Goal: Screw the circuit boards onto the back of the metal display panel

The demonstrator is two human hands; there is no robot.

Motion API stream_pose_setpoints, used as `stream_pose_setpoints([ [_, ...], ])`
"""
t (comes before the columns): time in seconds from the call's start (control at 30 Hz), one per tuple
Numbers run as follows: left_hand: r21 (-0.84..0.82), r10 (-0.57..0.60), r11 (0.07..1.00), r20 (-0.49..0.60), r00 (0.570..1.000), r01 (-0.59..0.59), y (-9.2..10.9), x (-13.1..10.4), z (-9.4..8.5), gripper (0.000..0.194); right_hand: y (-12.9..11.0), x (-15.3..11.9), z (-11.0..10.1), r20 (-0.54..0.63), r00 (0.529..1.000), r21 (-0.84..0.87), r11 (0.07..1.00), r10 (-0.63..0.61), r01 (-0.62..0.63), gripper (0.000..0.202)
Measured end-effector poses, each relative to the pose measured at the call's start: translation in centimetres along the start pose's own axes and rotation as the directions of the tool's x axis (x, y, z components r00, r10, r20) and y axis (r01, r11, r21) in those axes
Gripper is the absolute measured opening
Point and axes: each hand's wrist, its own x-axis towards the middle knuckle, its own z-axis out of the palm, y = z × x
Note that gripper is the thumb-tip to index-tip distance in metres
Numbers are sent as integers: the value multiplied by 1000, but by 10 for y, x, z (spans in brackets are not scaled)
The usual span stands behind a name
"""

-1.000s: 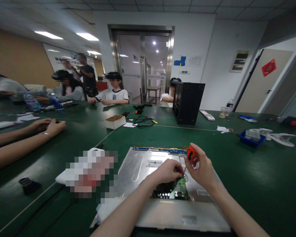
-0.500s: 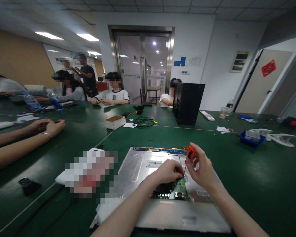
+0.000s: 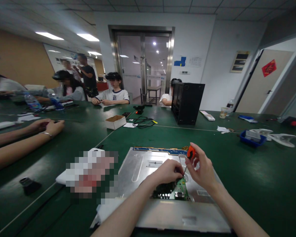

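An orange and black screwdriver is held in my right hand, its handle between thumb and fingers. Its thin shaft slants down to the upper edge of a green circuit board. Beside the tip, my left hand has its fingers pinched together low over the board; what lies between them is hidden. Under both hands is a flat silver metal panel, with a blue strip along its far edge. Dark parts next to the board are partly covered by my left hand and forearm.
A co-worker's hands rest at the left. A white item, partly pixelated, lies left of the panel. Farther back are a small open box, black cable and black computer case. A blue tray sits to the right.
Both my hands and the screwdriver stay almost in place; the handle looks slightly turned. Across the table, the black computer case has shifted slightly at its left side.
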Motion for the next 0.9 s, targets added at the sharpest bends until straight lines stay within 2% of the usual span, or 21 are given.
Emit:
stream_pose_setpoints([
  [0.4, 17, -13, 1000, -2, 1000, 13, -1, 0, 0, 18, 3, -2, 4, -34, 999, -63, 997, 31, -33, 38],
  [0.7, 15, 5, 1000, 3, 1000, -5, -1, 0, 1, 15, 1, -2, 0, 19, 999, -17, 999, 35, -35, 42],
  [0.9, 6, 6, 1000, -6, 1000, -6, -1, 0, 1, 14, 0, -2, 1, 7, 999, 0, 999, 41, -41, 42],
])
